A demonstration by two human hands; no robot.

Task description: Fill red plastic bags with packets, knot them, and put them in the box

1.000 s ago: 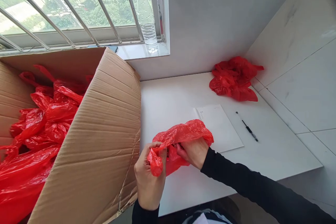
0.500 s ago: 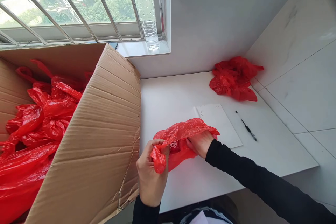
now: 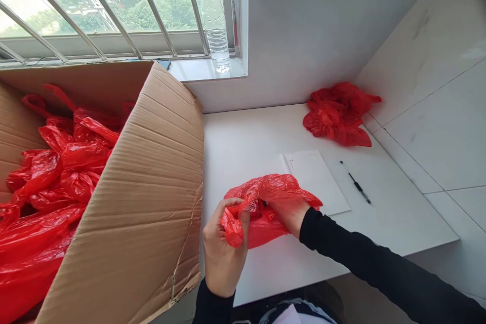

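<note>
Red bag (image 3: 274,187) above desk (image 3: 383,233), nearer front edge, toward left end. Left hand (image 3: 227,253) clamps thumb and fingers on its bunched plastic, presumably steadying the mouth for right hand (image 3: 291,212), partly inside; right fingers hidden, grip cannot be told.

At five o'clock, the fingers of our right hand (image 3: 292,215) are hidden inside the red bag (image 3: 264,235). At nine, the view's edge cuts off the cardboard box (image 3: 140,187). At four, the bag covers part of the white paper (image 3: 321,187); its print (image 3: 291,164) we find too small to read.
</note>
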